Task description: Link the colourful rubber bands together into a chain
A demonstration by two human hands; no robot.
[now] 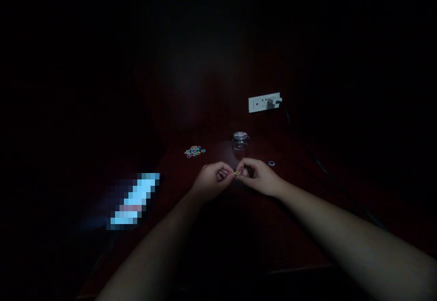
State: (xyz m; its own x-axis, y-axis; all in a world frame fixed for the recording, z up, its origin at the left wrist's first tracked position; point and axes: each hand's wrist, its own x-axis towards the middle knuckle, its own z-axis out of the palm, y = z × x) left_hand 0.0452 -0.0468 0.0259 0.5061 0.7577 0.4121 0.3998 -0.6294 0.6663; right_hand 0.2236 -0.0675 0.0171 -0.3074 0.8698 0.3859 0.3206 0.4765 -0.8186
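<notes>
A small yellow elastic band (pixel 236 173) is pinched between my two hands, just above the dark red table. My left hand (pixel 213 180) grips its left end with thumb and fingertips. At the other end, the thumb and forefinger of my right hand (pixel 259 176) are closed on it. Beyond my left hand lies a loose pile of coloured elastic bands (pixel 193 151). A clear jar (pixel 241 142) with its lid on stands upright behind my hands. One pale purple band (pixel 271 163) rests by itself to the right of the jar.
A blurred-out bright screen (pixel 136 201) is at the left edge of the table (pixel 218 223). On the back wall sits a white socket panel (pixel 258 105) with a plug (pixel 274 101) in it. A dark cable (pixel 336 180) runs down the right side. Surroundings are very dark.
</notes>
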